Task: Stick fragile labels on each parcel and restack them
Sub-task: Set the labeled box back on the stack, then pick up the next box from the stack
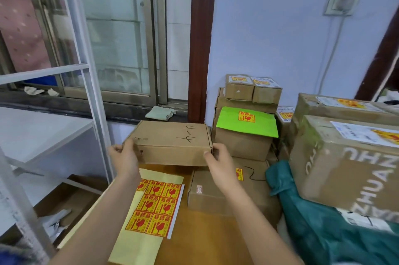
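Nearest, below and between both forearms: yellow backing sheet of fragile labels [154, 206], red/yellow stickers in a grid, lying flat on the wooden tabletop [203, 241]. Just under the right hand [220, 162]: flat cardboard parcel [218, 196] on the table, one fragile label [239, 174] showing on top beside the wrist. Both hands up, holding a plain cardboard box [172, 142] clear of the table. Left hand [126, 154] grips the box's left end, fingers curled round the corner; right hand grips the right end, thumb on the front face. Box top has black handwriting, no label visible on it. Right of the right hand: teal bag [319, 217] with a large printed carton [349, 163] on it, label on top. Beyond the right hand: parcel stack against the wall, green envelope [248, 123] with a label, two small labelled boxes [253, 87] on top. Beyond the left hand: window sill with a folded cloth [160, 112].
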A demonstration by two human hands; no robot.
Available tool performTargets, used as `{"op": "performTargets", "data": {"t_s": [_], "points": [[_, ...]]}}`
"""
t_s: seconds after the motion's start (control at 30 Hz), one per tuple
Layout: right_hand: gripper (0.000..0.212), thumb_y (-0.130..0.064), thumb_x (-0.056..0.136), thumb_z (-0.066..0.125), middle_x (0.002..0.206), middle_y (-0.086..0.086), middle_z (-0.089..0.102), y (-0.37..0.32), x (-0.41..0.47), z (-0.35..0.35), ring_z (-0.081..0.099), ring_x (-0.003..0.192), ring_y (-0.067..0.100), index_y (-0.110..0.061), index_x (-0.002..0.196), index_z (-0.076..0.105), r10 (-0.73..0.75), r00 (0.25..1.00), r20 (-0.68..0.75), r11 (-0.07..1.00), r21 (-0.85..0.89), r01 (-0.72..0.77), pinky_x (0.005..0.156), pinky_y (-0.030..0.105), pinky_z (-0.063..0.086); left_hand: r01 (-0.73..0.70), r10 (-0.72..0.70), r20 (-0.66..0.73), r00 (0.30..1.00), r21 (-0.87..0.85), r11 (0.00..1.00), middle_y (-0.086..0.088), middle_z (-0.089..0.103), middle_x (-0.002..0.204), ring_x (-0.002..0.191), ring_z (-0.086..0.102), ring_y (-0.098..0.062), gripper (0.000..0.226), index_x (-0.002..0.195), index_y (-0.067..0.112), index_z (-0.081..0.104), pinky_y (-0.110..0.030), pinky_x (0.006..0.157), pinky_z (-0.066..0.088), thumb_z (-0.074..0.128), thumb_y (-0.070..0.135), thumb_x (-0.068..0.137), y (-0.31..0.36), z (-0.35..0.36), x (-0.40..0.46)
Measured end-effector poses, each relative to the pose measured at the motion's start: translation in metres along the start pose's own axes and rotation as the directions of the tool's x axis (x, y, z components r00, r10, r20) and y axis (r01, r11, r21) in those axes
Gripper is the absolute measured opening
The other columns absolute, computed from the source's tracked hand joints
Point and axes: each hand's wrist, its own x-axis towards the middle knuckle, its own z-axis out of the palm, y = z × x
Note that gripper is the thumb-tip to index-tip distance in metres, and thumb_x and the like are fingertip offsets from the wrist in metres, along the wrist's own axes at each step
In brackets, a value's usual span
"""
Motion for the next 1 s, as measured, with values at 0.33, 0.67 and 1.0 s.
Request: {"op": "performTargets", "data": {"t_s": [0.33, 0.67, 1.0], "points": [[0.033, -0.028, 0.099, 0.046, 0.112, -0.012, 0.051, 0.008, -0.081, -0.050, 0.048, 0.109, 0.006, -0.017, 0.131, 0.048, 0.060, 0.998, -0.031, 0.998, 0.005, -0.060, 0.087, 0.018, 0.034, 0.026, -0.027, -0.023, 0.999, -0.063, 0.998, 0.000, 0.040, 0.083, 0.082, 0.041, -0.018, 0.026, 0.076, 0.023, 0.035, -0.038, 0.078, 0.036, 0.057, 0.023, 0.088, -0.021, -0.039, -0.097], [0.046, -0.026, 0.099, 0.048, 0.142, -0.002, 0.046, 0.023, -0.132, -0.079, 0.041, 0.130, 0.013, -0.016, 0.143, 0.039, 0.124, 0.989, -0.076, 0.992, 0.020, -0.123, 0.108, 0.029, 0.032, 0.010, -0.008, 0.059, 0.998, -0.036, 0.999, -0.003, 0.054, 0.102, 0.101, 0.052, -0.023, 0.017, 0.085, 0.025, 0.041, -0.047, 0.092, 0.047, 0.054, 0.017, 0.092, -0.052, -0.069, -0.171], [0.041, -0.011, 0.094, 0.053, 0.130, -0.002, 0.053, 0.039, -0.192, -0.095, 0.049, 0.121, 0.012, -0.019, 0.134, 0.046, 0.126, 0.979, -0.159, 0.992, 0.006, -0.127, 0.108, 0.037, 0.040, -0.068, 0.063, 0.160, 0.985, 0.026, 0.997, -0.002, 0.050, 0.109, 0.101, 0.047, -0.019, 0.008, 0.101, 0.019, 0.041, -0.031, 0.083, 0.040, 0.046, 0.014, 0.097, -0.066, -0.094, -0.219]]}}
